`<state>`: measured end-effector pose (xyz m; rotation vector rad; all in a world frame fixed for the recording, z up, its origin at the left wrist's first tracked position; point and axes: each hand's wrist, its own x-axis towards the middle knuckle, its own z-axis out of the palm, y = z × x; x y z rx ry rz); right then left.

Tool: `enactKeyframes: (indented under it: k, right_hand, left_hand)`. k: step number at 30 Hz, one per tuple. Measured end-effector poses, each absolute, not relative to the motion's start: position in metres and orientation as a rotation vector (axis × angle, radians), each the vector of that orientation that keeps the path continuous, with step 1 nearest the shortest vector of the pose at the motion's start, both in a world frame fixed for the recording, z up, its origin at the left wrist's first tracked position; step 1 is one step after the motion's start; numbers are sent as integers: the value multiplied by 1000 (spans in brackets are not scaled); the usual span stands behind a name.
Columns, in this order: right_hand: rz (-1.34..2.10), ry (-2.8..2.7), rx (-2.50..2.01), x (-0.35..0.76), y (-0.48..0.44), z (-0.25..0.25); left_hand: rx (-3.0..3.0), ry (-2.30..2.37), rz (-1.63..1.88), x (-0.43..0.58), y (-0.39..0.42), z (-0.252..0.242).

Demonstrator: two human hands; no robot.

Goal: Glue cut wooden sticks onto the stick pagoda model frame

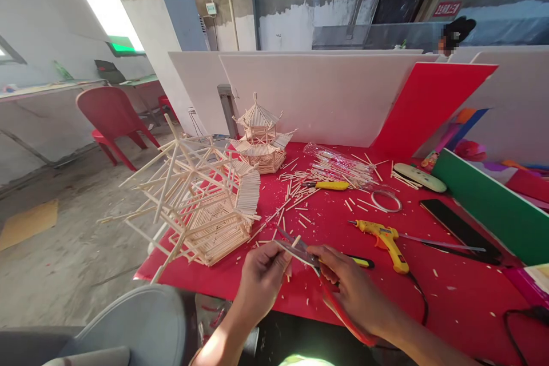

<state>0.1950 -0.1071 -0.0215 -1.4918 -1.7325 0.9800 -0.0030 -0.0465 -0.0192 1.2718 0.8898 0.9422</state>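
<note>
My left hand (261,279) pinches a short, pale wooden stick (296,241) above the front of the table. In my right hand (354,286) is a pair of scissors with red handles (346,317). Their blades are spread and lie at the stick, close to my left fingertips. Left of my hands stands a half-built pavilion model (218,234) of wooden sticks, its roof a bare frame. Behind it is a smaller stick pavilion (259,146) with roofs covered in sticks. A yellow-and-black cutter (362,262) is partly hidden behind my right hand.
On the red tabletop (454,309) lie a yellow glue gun (384,240), a yellow utility knife (332,185), loose cut sticks (295,191), a plastic bag of sticks (341,166), a clear tape roll (386,201) and a black phone-like slab (458,229). White boards rise behind. A person's head shows beyond.
</note>
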Motion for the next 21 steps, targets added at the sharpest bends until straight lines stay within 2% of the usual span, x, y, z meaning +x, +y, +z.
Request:
enactKeyframes:
  k: [6, 12, 18, 21]
  right_hand:
    - [1189, -1650, -1459, 192, -112, -8]
    - [1380, -1478, -1444, 184, -119, -6]
    - [1727, -1110, -1348, 176, -124, -21]
    - [1760, -1073, -1388, 176, -123, -26]
  left_hand:
    - [1342, 921, 939, -10, -41, -16]
    - [1374, 960, 983, -15, -39, -34]
    - [1262, 972, 1059, -13, -42, -31]
    - [1272, 1000, 960, -12, -40, -30]
